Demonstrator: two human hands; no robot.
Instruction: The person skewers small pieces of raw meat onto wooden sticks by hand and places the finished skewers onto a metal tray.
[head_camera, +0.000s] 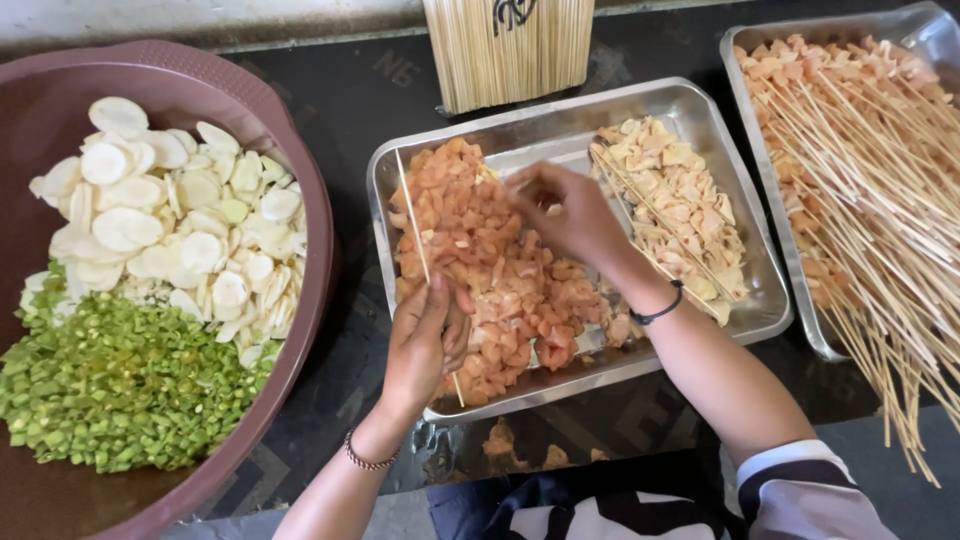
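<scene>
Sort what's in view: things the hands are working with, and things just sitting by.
In use: left hand holding bamboo skewer; right hand in raw meat pieces; steel tray.

Sitting by: brown bowl of vegetables; skewer bundle; finished skewers.

A dark table (350, 110) bears a brown basin (300, 330), two steel trays (700, 105) and bundled skewers (508, 50)
</scene>
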